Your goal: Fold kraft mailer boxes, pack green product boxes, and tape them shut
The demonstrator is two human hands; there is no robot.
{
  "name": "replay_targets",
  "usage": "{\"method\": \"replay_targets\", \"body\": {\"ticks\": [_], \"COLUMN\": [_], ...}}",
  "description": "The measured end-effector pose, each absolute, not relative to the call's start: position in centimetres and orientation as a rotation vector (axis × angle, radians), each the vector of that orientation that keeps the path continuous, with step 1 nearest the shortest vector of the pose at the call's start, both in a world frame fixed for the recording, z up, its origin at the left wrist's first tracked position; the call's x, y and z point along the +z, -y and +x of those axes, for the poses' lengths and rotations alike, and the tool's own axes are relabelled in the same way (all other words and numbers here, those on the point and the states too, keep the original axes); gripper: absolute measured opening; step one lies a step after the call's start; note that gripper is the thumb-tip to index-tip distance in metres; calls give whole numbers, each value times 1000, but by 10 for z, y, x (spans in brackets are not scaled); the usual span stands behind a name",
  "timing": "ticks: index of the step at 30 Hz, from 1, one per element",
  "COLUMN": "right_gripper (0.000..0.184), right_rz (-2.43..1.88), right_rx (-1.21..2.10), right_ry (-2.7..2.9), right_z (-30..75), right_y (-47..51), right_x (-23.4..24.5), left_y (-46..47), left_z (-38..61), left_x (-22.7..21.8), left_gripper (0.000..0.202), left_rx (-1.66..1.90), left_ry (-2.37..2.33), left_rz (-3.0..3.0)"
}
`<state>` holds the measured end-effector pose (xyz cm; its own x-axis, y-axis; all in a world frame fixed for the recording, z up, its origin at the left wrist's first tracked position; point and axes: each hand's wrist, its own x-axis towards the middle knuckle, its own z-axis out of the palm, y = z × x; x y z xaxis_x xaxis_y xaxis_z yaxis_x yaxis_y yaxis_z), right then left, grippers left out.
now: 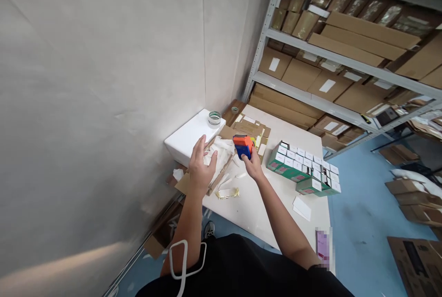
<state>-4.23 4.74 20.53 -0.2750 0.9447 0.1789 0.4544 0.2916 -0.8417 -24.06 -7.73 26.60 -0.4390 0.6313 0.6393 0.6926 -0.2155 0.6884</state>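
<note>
My right hand [253,164] is closed around an orange-and-blue hand tool [243,147], held above the table; its exact kind is hard to make out. My left hand [201,168] has its fingers apart and holds nothing. It hovers by the near-left side of an open cardboard box [221,175] filled with crumpled white wrapping [221,149]. Whether the fingertips touch the wrapping, I cannot tell. Just in front of the box lies a clear packet with yellow ends [228,193].
Behind the left hand stands a white block [188,138] with a tape roll [214,118] on it. Flattened cardboard [253,129] lies farther back. Green-and-white small boxes [304,168] and white cards [301,208] sit at right. Shelving [311,94] with cartons rises beyond the table [262,205].
</note>
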Motion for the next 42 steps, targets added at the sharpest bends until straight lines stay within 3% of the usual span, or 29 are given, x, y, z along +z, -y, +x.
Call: {"method": "replay_targets", "body": {"ticks": [10,21,25,31,42], "right_gripper": [29,33,48,44,50], "right_rz": [-1159,-1265,-1156,-957,-1481], "right_rx": [704,477,514,528,423], "right_ry": [2477,2748,2580,2215,1904], "right_z": [-230,-337,-319,-233,11], "right_y": [-74,-65,-63,-70,-57], "right_x": [180,141,144,167,196], "left_y": [134,171,158,105,-31], "left_z": [-338,-380,-383,-363,-223], "left_x": [250,238,233,229,226], "left_gripper": [57,48,46,46,45], "left_rx": [-1786,-1678,-1723,-1803,-1937], "left_ry": [2084,2279,2286,2238,2013], "left_rz": [-1165,-1125,-1147,-1400,-2254]}}
